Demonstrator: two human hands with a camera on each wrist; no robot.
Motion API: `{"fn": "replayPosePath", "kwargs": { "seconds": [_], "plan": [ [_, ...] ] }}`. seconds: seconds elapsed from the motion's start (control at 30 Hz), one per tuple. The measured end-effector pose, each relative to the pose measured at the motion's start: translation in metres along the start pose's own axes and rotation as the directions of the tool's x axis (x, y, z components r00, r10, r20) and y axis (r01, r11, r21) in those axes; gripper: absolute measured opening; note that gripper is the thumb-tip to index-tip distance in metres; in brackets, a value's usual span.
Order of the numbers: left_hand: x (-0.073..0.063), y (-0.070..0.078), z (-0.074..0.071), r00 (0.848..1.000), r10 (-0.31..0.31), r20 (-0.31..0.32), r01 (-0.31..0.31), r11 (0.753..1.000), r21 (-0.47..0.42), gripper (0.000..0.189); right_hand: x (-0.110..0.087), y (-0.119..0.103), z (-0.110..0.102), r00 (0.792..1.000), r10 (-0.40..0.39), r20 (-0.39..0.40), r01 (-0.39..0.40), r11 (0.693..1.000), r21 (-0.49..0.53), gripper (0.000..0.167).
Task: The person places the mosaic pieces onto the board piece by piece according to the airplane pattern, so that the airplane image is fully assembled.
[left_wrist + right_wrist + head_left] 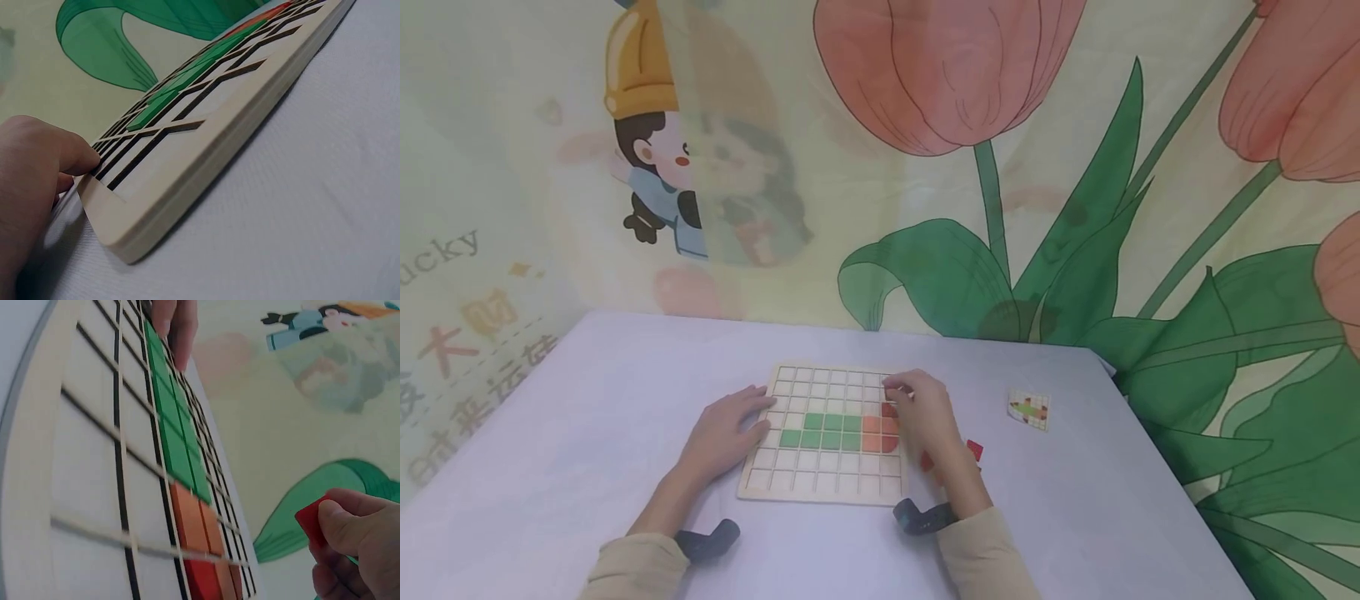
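Observation:
A wooden grid board (820,502) lies on the table, with two rows of green tiles (832,422) in its middle cells. Orange tiles (871,425) and red tiles (890,443) continue those rows to the right edge. My right hand (928,421) pinches a red square tile (310,522) between thumb and fingers, over the board's upper right edge. At the left edge, my left hand (718,429) rests with extended fingers touching the frame. Its thumb and fingers are close to the frame's corner in the left wrist view.
Loose red tiles (974,450) lie right of the board, partly hidden by the right forearm. Farther right is a small pattern card (1028,410). A white cloth (820,550) covers the table, and a printed curtain (865,200) hangs behind it.

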State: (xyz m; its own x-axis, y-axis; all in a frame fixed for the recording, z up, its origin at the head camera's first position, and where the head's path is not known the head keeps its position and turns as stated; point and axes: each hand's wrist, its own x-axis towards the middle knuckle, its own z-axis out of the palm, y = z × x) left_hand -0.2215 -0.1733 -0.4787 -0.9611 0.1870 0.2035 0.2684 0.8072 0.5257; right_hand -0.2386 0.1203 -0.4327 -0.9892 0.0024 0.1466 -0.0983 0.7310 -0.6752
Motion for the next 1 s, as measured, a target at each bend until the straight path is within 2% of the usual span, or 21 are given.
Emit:
{"fn": "replayPosePath", "kwargs": {
  "seconds": [0.07,0.17,0.23,0.3,0.47,0.6,0.7,0.8,1.0],
  "plan": [
    [0.000,-0.002,-0.001,1.000,-0.002,-0.001,0.002,1.000,0.001,0.040,-0.001,-0.014,0.007,0.995,-0.068,0.073,0.068,0.998,0.001,0.025],
    [0.001,-0.004,-0.001,1.000,-0.008,0.001,0.008,1.000,-0.012,0.040,0.000,-0.032,0.020,0.965,-0.212,0.156,0.220,0.975,-0.030,0.026],
    [0.002,-0.005,0.000,1.000,-0.005,0.005,0.005,1.000,-0.018,0.040,0.000,-0.041,0.030,0.940,-0.288,0.183,0.304,0.951,-0.061,0.022],
    [0.003,-0.006,0.002,1.000,-0.001,0.007,0.002,1.000,-0.020,0.039,0.000,-0.049,0.041,0.927,-0.322,0.193,0.342,0.936,-0.081,0.018],
    [0.001,-0.006,0.004,1.000,0.002,-0.013,-0.003,1.000,-0.025,0.038,0.000,-0.062,0.068,0.926,-0.307,0.218,0.338,0.933,-0.125,0.016],
    [-0.002,-0.001,0.005,1.000,-0.016,-0.012,0.015,0.999,-0.042,0.038,-0.003,-0.062,0.082,0.934,-0.269,0.235,0.304,0.944,-0.129,0.013],
    [-0.002,0.001,0.004,1.000,-0.018,-0.011,0.018,0.999,-0.033,0.038,-0.004,-0.060,0.087,0.952,-0.225,0.208,0.246,0.966,-0.081,0.010],
    [-0.001,0.002,0.001,1.000,-0.014,-0.016,0.013,1.000,-0.015,0.038,-0.004,-0.059,0.088,0.962,-0.209,0.173,0.218,0.975,-0.035,0.009],
    [-0.001,-0.001,0.000,1.000,-0.024,-0.003,0.024,1.000,-0.004,0.040,-0.003,-0.061,0.090,0.949,-0.244,0.199,0.256,0.966,-0.038,0.014]
  ]
}}
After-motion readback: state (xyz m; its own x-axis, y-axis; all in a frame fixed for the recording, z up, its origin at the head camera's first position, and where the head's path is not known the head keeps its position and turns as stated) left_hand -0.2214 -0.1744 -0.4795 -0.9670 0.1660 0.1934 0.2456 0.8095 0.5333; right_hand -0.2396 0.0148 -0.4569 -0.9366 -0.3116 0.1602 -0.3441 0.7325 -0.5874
